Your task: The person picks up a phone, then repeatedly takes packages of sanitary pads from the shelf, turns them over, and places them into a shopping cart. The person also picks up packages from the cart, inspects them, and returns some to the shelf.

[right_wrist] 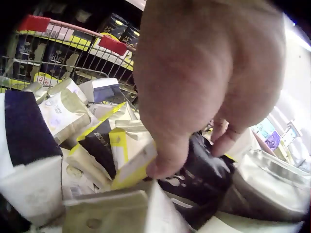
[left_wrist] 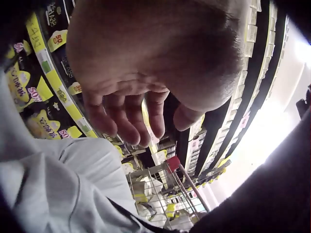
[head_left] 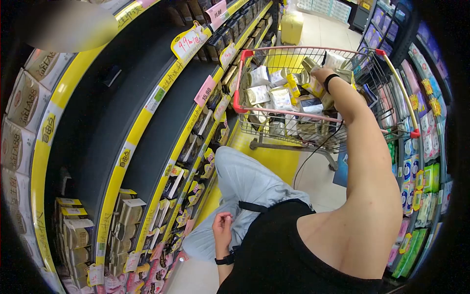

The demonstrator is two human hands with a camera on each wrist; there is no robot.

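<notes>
My right hand [head_left: 320,74] [right_wrist: 209,82] is down among the packages in the cart. In the right wrist view its thumb and fingers are spread apart over a black package [right_wrist: 199,167], the thumb beside a yellow-edged pack [right_wrist: 133,167]. No firm hold shows, and some fingers are partly hidden. White packs [head_left: 281,99] and olive-gold packs lie around it. My left hand [head_left: 223,230] [left_wrist: 150,73] hangs near my knee, fingers loosely bent and holding nothing.
The wire cart [head_left: 274,115] with red corners stands beyond my knees. Tall shelves with yellow price strips [head_left: 115,186] run along the left, with packs at their near end. More goods hang on the right shelves [head_left: 426,147]. A yellow suitcase-like object [head_left: 292,28] stands behind the cart.
</notes>
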